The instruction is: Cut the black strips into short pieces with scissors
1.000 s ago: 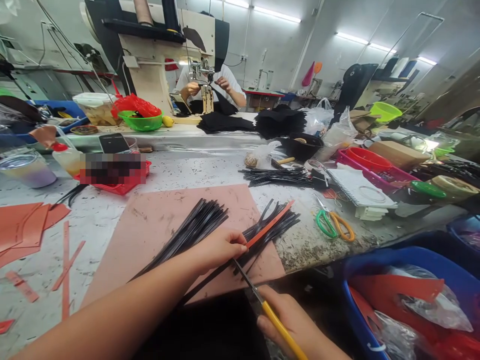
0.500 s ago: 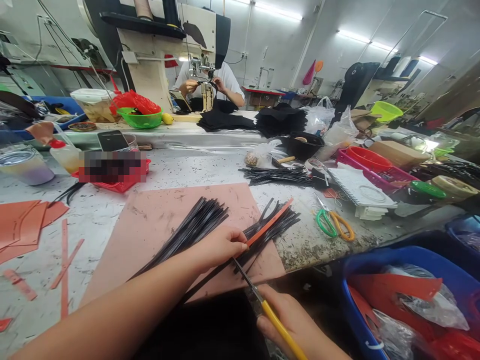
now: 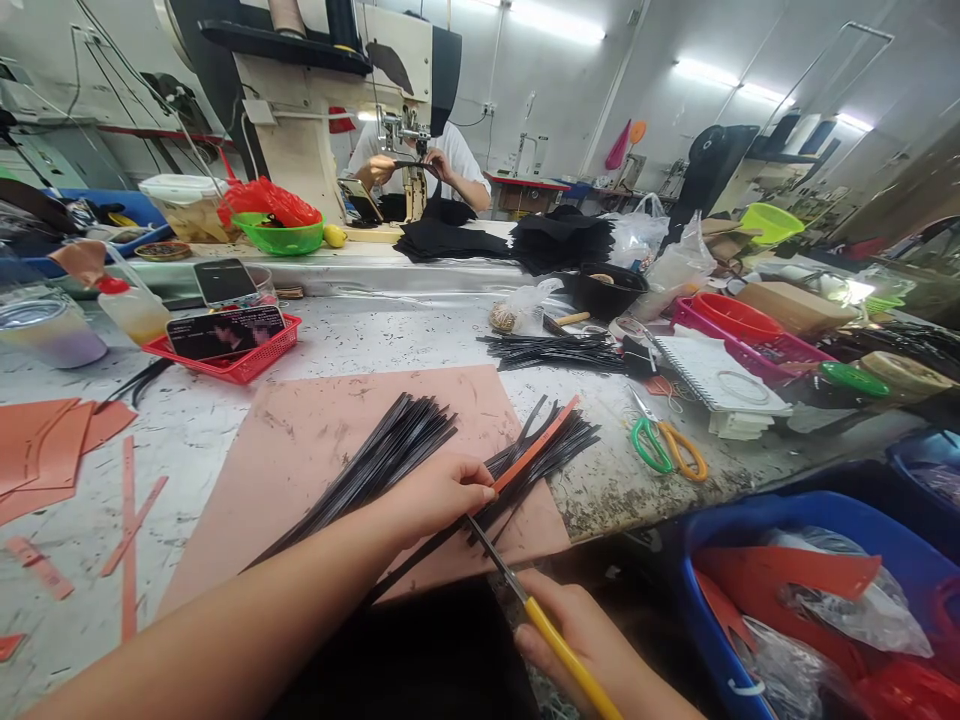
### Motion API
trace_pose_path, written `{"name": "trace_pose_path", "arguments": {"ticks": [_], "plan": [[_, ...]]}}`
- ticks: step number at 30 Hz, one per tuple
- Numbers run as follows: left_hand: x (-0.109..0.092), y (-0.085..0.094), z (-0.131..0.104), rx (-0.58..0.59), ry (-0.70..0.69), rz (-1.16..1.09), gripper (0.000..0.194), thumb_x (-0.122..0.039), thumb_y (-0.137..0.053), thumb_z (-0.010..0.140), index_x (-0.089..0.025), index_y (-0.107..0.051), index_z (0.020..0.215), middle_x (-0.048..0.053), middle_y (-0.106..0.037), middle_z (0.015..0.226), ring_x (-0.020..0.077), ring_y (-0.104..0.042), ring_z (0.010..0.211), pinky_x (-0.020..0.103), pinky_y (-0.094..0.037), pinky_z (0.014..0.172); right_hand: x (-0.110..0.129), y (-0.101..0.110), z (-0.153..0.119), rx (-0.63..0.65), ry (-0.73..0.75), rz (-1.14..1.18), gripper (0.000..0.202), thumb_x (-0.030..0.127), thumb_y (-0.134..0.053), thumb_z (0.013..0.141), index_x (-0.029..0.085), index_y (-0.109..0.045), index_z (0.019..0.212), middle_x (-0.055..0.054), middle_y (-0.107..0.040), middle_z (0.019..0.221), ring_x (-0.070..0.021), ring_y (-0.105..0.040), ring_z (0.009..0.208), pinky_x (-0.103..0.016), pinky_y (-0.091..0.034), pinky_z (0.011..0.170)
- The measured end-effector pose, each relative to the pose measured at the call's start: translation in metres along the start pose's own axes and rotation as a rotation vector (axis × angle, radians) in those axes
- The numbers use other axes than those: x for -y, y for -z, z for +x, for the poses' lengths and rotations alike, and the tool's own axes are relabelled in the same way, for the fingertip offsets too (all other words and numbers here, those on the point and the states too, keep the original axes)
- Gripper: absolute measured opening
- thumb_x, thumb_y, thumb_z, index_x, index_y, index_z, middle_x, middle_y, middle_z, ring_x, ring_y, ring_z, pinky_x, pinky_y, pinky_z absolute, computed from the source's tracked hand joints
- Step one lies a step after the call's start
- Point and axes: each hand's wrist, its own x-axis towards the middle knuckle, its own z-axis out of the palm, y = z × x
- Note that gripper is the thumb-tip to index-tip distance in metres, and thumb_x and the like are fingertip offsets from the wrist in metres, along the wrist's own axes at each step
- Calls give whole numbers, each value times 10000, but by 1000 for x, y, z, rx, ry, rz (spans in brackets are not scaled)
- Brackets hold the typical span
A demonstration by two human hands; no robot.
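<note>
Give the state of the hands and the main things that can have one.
Left hand, pinching the orange strip
Right hand, gripping the yellow-handled tool
Black strips on the pink sheet, in loose piles
Green-and-orange-handled scissors, lying on the table
Phone in the red basket, propped up, screen lit
Blue tub, uncovered
Ceiling lights, on

the pink mat (image 3: 300, 440) is passable at far left, black strips (image 3: 399, 440) blocking its middle.

The left hand (image 3: 442, 490) hid the near end of the orange strip (image 3: 536, 447). The view's bottom edge cropped the yellow handle (image 3: 566, 648), and the sewing machine (image 3: 411, 72) covered the head of the co-worker (image 3: 466, 155).
</note>
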Motion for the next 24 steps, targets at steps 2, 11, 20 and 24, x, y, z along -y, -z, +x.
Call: {"name": "trace_pose_path", "arguments": {"ticks": [2,11,20,24], "plan": [[1,1,-4,-15,0,-27,177,-317,-583,608,-161,-625,681,-28,-555,615,130,-479,606,253,-354,590,-3,-2,0,6,-22,20,445,548,-400,812,169,-604,924,-10,-555,636,-144,-489,556,-224,-359,549],[37,0,-39,41,199,-94,353,-534,-450,668,-184,-497,680,-51,-510,534,92,-461,403,208,-322,412,-4,-8,1,-15,-64,13,475,549,-398,799,150,-621,925,10,-488,567,-115,-397,498,-218,-300,487],[51,-3,-61,-105,168,-37,350,-507,-399,719,-183,-530,709,-78,-423,478,76,-340,380,191,-238,389,4,-4,-5,-140,0,-161,296,385,-467,814,174,-582,987,-24,-611,698,-150,-529,580,-241,-417,573],[47,8,-85,-158,170,-100,402,-558,-449,705,-172,-557,694,-75,-417,472,67,-317,386,181,-203,392,6,14,8,-248,248,-457,335,129,-438,777,181,-546,1089,-72,-586,815,-190,-523,712,-280,-438,627]]}}
